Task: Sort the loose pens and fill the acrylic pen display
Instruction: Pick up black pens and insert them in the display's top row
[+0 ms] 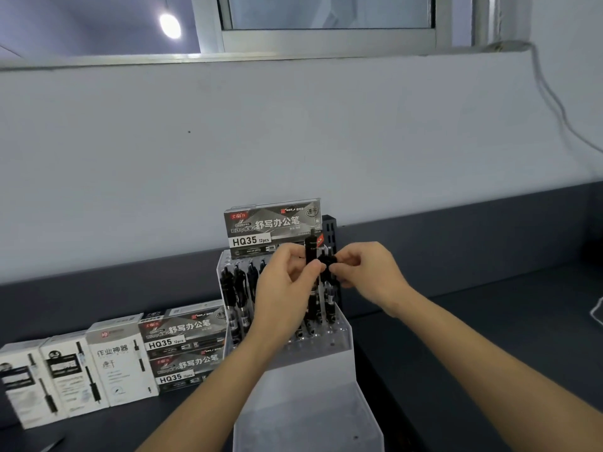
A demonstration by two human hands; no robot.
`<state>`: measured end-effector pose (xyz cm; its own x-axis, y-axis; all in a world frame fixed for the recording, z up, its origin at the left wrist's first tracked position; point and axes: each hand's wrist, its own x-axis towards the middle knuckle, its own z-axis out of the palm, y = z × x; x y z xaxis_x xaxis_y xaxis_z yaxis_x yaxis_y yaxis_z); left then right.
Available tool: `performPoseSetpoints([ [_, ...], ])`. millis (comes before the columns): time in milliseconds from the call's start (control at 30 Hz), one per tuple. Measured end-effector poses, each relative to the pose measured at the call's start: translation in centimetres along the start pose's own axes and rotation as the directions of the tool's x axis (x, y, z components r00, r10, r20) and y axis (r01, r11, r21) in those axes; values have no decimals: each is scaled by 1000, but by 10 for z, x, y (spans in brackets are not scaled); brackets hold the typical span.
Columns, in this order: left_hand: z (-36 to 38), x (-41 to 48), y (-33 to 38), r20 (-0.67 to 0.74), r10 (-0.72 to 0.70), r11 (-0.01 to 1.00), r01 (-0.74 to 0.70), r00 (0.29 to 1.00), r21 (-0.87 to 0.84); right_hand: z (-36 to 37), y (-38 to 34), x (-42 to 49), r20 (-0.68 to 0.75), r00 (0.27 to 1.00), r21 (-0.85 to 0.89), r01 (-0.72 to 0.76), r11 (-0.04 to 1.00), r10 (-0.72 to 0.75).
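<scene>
Several pens stand in the acrylic display by the bench's back edge; my left fingers pinch a black pen upright, my right fingers a black part.

Acrylic pen display stands mid-surface before the wall, with pens upright in its rows and a pen box at its rear top. Left of it lie two stacked pen boxes; farther left, a row of standing boxes.
</scene>
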<state>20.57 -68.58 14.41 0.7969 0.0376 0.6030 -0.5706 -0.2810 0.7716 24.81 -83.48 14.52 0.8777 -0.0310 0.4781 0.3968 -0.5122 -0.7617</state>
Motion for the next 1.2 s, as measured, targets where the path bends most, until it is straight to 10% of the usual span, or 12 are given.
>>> performPoseSetpoints([
  [500,4,8,-12,-95,227,902,-173,969,395,-5,-8,3,115,973,-245,223,943,-201],
  [867,1,10,-15,-56,138,934,-111,989,339,0,4,7,89,985,-49,153,987,-148],
  [1200,11,2,-21,163,216,669,-268,963,694,-5,6,3,73,989,-36,133,990,-130],
])
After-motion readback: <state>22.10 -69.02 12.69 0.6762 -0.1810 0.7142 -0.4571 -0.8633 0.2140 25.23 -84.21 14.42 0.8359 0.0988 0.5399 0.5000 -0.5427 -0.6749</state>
